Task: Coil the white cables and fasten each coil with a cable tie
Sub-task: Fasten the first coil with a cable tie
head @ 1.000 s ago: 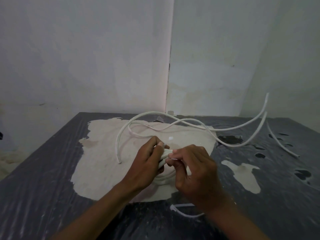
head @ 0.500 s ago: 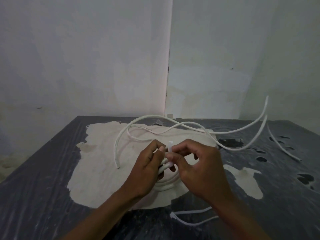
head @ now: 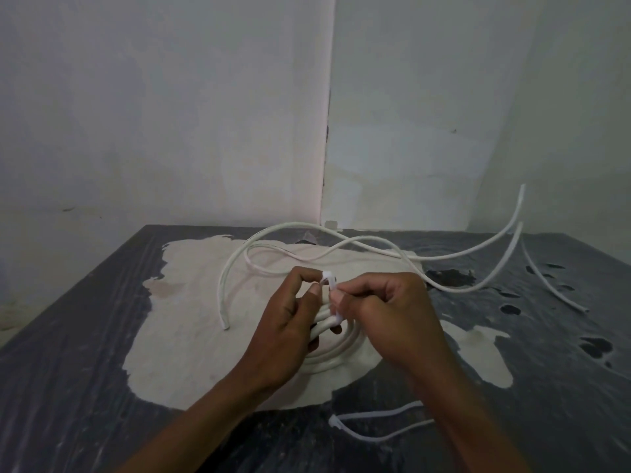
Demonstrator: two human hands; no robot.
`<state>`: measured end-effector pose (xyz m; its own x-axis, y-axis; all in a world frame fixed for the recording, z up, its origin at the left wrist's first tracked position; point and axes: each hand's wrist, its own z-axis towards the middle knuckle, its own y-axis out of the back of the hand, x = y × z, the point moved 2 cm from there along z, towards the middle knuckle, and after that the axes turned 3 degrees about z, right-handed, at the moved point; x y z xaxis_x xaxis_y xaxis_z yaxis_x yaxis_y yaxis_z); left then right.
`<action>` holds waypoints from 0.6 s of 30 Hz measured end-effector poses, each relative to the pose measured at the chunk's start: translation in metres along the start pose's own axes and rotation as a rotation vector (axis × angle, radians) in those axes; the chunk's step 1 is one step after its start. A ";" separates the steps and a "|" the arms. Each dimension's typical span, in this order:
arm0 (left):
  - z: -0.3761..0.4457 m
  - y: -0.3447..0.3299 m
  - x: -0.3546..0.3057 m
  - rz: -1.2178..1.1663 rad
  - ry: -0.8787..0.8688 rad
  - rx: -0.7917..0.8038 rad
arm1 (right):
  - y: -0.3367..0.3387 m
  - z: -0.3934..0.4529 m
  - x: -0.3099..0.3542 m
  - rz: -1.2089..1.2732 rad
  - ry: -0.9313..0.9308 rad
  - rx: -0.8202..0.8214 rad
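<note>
A coil of white cable rests on the table between my hands, partly hidden by them. A white cable tie wraps the coil's top. My left hand grips the coil and pinches the tie's head with thumb and forefinger. My right hand pinches the tie just below that. Loose white cables arch across the table behind the hands, and their ends rise at the right. Two spare cable ties lie on the table near my right forearm.
The dark grey table has a large pale worn patch under the work. A short white cable lies at the far right. White walls meet in a corner just behind the table.
Both hands have risen a little with the tie. The tie's head now stands above the coil, between the fingertips of both hands. The view has tilted slightly.
</note>
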<state>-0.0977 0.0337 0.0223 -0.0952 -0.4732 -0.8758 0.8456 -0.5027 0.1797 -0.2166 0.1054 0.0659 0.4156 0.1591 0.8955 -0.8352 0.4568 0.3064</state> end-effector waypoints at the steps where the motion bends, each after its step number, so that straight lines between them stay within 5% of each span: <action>1: 0.000 -0.001 0.000 0.001 -0.002 0.002 | 0.002 0.001 0.001 -0.007 -0.014 0.011; 18: 0.000 0.000 0.001 -0.052 -0.016 0.009 | 0.001 -0.004 0.002 0.099 -0.105 0.011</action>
<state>-0.0978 0.0327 0.0216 -0.1471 -0.4576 -0.8769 0.8346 -0.5333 0.1383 -0.2151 0.1099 0.0669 0.2918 0.1099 0.9501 -0.8740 0.4342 0.2182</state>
